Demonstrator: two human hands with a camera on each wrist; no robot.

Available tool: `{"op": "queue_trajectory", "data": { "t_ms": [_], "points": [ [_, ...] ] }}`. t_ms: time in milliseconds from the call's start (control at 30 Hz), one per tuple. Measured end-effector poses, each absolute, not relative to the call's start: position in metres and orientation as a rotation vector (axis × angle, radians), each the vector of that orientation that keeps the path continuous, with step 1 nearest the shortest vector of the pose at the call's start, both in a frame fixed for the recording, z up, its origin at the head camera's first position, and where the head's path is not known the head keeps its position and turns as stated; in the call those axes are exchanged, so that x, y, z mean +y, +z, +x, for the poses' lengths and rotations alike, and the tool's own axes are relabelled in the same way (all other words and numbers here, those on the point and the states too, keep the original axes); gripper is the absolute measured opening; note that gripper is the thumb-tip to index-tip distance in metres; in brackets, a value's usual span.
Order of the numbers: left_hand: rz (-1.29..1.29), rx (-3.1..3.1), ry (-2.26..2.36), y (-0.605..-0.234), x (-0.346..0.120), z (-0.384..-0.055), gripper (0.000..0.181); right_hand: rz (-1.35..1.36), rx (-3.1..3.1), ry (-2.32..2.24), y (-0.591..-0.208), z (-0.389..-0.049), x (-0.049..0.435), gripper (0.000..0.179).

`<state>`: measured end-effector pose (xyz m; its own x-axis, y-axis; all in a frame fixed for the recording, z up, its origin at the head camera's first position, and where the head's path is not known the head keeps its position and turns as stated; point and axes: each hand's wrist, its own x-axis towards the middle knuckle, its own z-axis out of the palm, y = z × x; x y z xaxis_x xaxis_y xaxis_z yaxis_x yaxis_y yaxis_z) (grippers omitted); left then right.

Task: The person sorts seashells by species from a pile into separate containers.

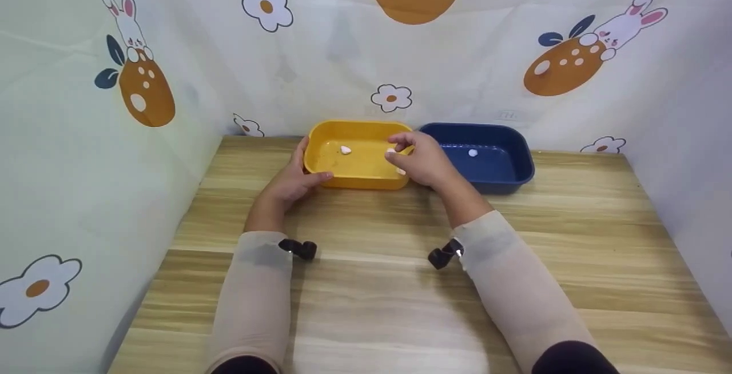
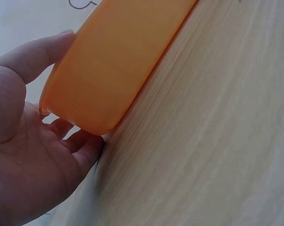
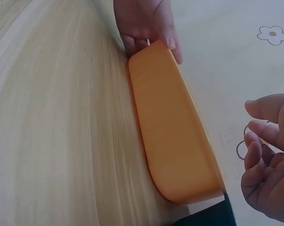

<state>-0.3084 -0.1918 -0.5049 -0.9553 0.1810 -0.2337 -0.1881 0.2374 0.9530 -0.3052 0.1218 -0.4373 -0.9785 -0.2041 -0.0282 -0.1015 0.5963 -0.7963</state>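
My left hand (image 1: 293, 180) grips the left end of a yellow plastic bin (image 1: 359, 182), thumb on the front rim and fingers round the side. In the left wrist view the fingers (image 2: 88, 153) reach under the bin's corner. My right hand (image 1: 428, 161) hovers over the bin's right end with its fingers loosely bent. The right wrist view shows a gap between thumb and fingers, with nothing visible held. A small white piece (image 1: 345, 150) lies in the bin. Other white bits show by the right fingertips, partly hidden by the hand.
A dark blue bin (image 1: 503, 186) stands just right of the yellow one, with a small white piece (image 1: 473, 152) inside. Both bins sit at the back of the wooden table (image 1: 366, 294), close to the patterned cloth wall (image 1: 337, 48). Another cloth wall rises at the left.
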Motion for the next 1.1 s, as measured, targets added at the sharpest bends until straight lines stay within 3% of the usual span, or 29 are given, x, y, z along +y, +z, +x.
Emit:
{"op": "queue_trajectory", "data": {
  "t_ms": [533,1100],
  "points": [
    [0.022,2.207,1.808,-0.507,-0.192,-0.309,0.12,-0.309,2.69,-1.379,-0.441,-0.256,0.173,0.036],
    [-0.021,2.223,1.789,-0.503,-0.19,-0.307,0.12,-0.215,2.694,-1.357,-0.44,-0.256,0.204,0.035]
  ]
}}
